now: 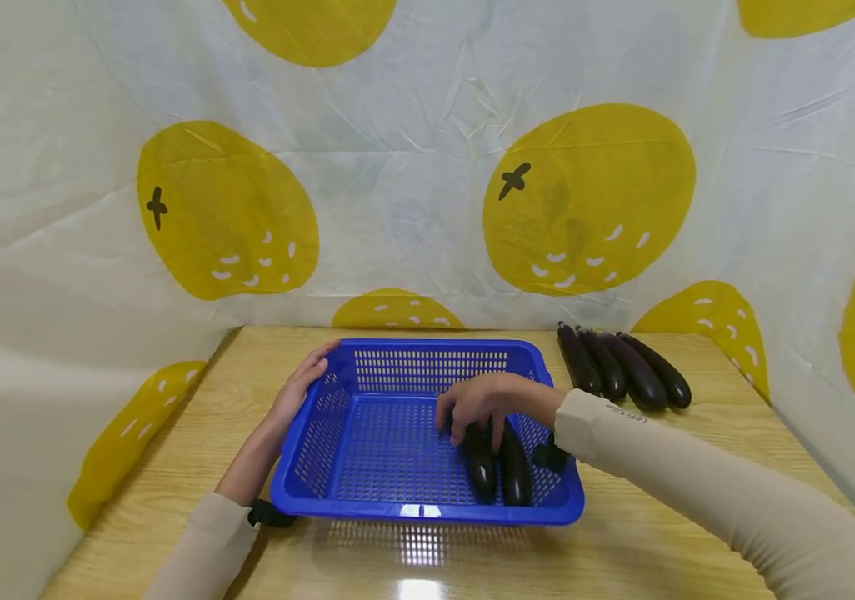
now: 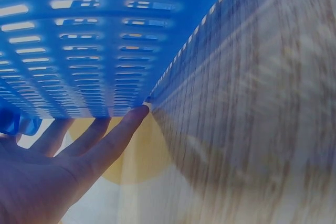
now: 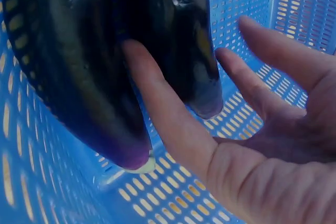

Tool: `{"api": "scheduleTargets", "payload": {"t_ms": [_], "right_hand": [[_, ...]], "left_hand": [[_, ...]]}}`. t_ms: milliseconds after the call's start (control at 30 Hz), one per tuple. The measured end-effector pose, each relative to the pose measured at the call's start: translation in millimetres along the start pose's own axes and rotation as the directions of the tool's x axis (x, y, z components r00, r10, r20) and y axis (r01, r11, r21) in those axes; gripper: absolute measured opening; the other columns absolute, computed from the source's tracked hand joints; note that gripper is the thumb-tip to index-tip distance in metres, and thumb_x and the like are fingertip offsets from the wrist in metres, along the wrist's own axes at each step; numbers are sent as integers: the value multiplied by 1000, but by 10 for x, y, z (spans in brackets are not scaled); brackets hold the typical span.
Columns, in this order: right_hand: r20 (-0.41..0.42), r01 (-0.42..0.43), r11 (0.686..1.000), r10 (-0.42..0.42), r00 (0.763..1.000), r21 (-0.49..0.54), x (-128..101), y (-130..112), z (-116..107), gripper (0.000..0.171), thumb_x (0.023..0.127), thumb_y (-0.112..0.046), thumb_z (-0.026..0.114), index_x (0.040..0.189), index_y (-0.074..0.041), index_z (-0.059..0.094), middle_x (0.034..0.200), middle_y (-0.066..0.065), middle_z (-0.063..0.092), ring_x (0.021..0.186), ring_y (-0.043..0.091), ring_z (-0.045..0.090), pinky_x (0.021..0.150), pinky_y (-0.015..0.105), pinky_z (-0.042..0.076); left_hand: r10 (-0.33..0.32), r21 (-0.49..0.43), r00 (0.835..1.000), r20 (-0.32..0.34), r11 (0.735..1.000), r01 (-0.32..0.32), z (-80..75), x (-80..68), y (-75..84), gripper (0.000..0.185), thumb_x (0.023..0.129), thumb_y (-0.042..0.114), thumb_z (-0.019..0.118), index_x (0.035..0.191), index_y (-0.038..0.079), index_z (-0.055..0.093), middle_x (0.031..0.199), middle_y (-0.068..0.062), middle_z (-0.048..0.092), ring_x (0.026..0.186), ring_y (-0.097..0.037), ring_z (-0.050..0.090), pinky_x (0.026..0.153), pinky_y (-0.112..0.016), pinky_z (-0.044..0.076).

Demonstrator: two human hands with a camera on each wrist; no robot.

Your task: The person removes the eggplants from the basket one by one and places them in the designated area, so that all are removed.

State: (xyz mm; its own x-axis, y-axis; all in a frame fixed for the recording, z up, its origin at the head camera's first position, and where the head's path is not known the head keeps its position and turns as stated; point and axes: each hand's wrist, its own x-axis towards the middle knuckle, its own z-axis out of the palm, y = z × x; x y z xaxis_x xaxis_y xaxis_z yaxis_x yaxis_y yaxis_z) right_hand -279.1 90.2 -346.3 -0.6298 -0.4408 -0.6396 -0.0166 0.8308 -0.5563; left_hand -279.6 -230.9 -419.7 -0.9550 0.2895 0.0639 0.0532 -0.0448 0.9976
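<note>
My left hand (image 1: 300, 390) lies flat, fingers straight, against the blue basket (image 1: 427, 510) wall. Right hand (image 1: 483, 402) spread, one finger between 2 eggplants (image 1: 498, 468) inside.

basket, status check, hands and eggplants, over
Left hand flat against basket side, open. Right hand open, fingers touching two eggplants in basket. Four more eggplants wait on table. Nothing in the way.
</note>
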Motion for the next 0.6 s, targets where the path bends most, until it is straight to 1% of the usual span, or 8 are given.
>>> {"api": "scheduleTargets", "payload": {"t_ms": [100,233,400,533,600], "right_hand": [[-22,27,999,-28,999,-40,12,0,22,35,86,4,74,117,-13,70,121,13,59,106,33,63,75,49,63],[-41,52,995,-56,998,-79,17,-10,50,36,84,10,74,114,-11,71,117,12,58,104,30,63,76,49,63],[-81,66,990,-77,994,-126,1,-35,113,39,82,11,74,112,-15,72,120,9,56,104,27,62,73,47,63],[-132,96,987,-113,985,-131,-54,-83,141,44,80,13,74,113,-17,72,122,11,57,100,27,64,70,46,63],[-152,122,984,-141,978,-128,-91,-111,125,46,81,13,73,114,-17,73,125,12,56,99,27,64,70,47,63]], "left_hand": [[-3,-3,1000,3,1000,3,9,-4,1,54,115,30,27,166,15,18,171,-12,19,148,-28,32,103,-25,48],[-8,18,1000,-1,1000,8,22,-19,10,54,115,31,27,166,16,18,172,-12,16,155,-33,22,103,-21,45],[-10,38,1000,-6,999,10,24,-26,16,54,115,31,27,166,17,19,173,-11,15,157,-33,19,102,-18,44],[-1,43,1000,-4,999,2,21,-30,20,54,115,32,26,166,17,19,173,-11,14,157,-33,18,103,-19,43],[0,47,1000,-6,999,0,19,-34,21,54,115,32,26,166,16,19,173,-11,14,157,-33,17,104,-19,43]]}}
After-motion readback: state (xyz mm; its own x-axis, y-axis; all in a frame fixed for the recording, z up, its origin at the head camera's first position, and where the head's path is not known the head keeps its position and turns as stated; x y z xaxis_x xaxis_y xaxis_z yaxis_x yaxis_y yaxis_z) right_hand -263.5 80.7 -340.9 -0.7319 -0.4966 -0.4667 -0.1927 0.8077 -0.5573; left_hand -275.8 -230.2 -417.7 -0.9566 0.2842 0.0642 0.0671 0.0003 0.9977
